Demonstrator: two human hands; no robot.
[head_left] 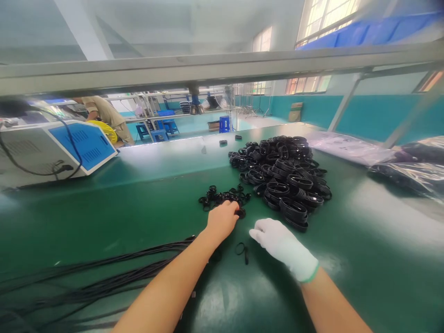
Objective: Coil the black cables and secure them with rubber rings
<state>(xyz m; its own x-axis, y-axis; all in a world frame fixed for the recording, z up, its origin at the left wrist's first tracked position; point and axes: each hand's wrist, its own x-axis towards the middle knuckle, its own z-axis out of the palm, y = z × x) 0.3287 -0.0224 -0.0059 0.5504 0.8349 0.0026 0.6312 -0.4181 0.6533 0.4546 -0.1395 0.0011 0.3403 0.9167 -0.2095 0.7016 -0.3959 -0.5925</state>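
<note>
My left hand (223,220), bare, reaches to the near edge of a small heap of black looped cable straps (217,198). Its fingers are curled and closed at the straps; what lies between them is hidden. To its right, my right hand (277,240) wears a white glove and hovers low over the table, fingers bent inward and nothing visible in them. A single looped strap (242,251) with a loose tail lies between the two hands. Beyond the glove rises a big pile of coiled black cables (284,175).
Long uncoiled black cables (114,277) stretch across the green table (104,208) under my left forearm. A blue and grey machine (69,148) stands at the left. Plastic bags (412,166) lie at the right. A metal bar (222,69) crosses overhead. A person (106,115) bends in the background.
</note>
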